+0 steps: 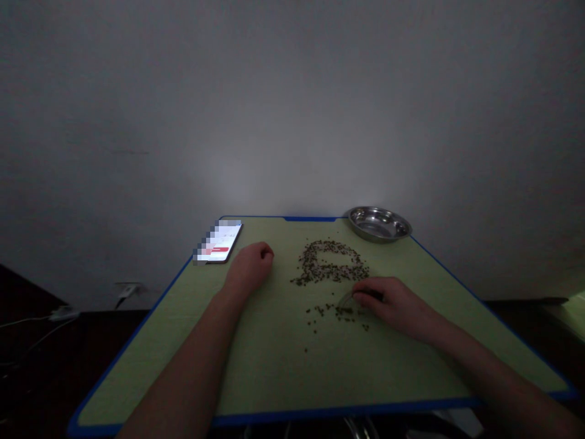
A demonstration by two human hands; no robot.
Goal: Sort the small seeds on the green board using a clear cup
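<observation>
My right hand [388, 302] pinches a thin, shiny curved tool like a pair of tweezers [347, 299]; its exact shape is hard to make out in the dim light. The tool's tip reaches down to a loose scatter of small dark grains [345, 311], like dried beans or peppercorns. Beyond it, a larger pile of the same grains [313, 265] lies in a ring around a bare patch. My left hand [251, 265] rests on the table as a loose fist, left of the pile, with nothing visible in it.
A shallow steel bowl [379, 225] stands at the far right corner of the green table [274, 366], which has a blue edge. At the far left lies a phone [223, 241] with its screen lit. A grey wall [292, 122] rises behind. Cables and a plug [130, 291] are at the left.
</observation>
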